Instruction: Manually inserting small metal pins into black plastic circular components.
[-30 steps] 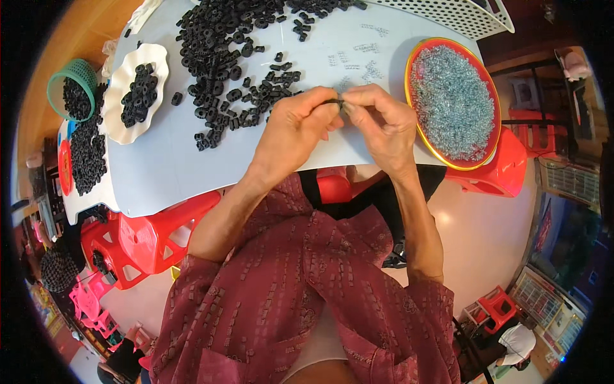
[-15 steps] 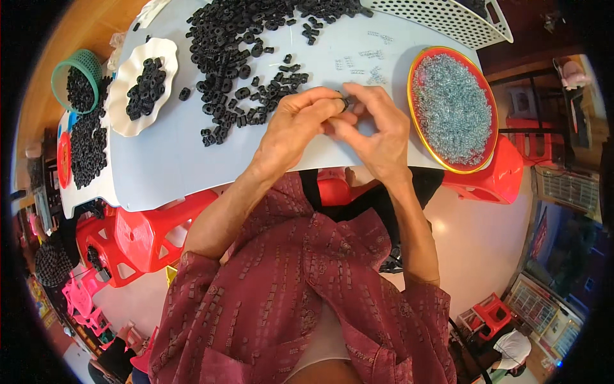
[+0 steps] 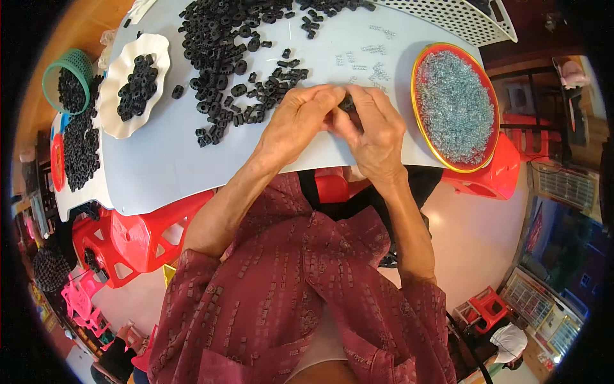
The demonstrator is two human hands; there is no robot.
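My left hand (image 3: 299, 121) and my right hand (image 3: 377, 134) meet over the table's near edge. Both are closed, fingertips pinched together around a small black plastic part (image 3: 347, 104). Most of that part is hidden by my fingers. Just beyond my left hand spreads a large pile of similar black parts (image 3: 214, 80), thinning out toward me. To the right of my right hand stands a red tray with a gold rim (image 3: 414, 105), filled with tiny silvery, spring-like pieces (image 3: 455, 109). A few more such pieces (image 3: 374, 49) lie loose on the tabletop.
A white scalloped plate (image 3: 115, 121) at the left holds several black parts. Left of it are a green basket (image 3: 52, 89) and another heap of black parts (image 3: 82, 153). A white perforated basket (image 3: 441, 19) stands at the far right. Red stools (image 3: 141, 237) are below the table (image 3: 166, 166).
My fingers have shifted around the black part, the left fingertips drawing over it and the right ones turning slightly. My view has moved a little; the piles look unchanged.
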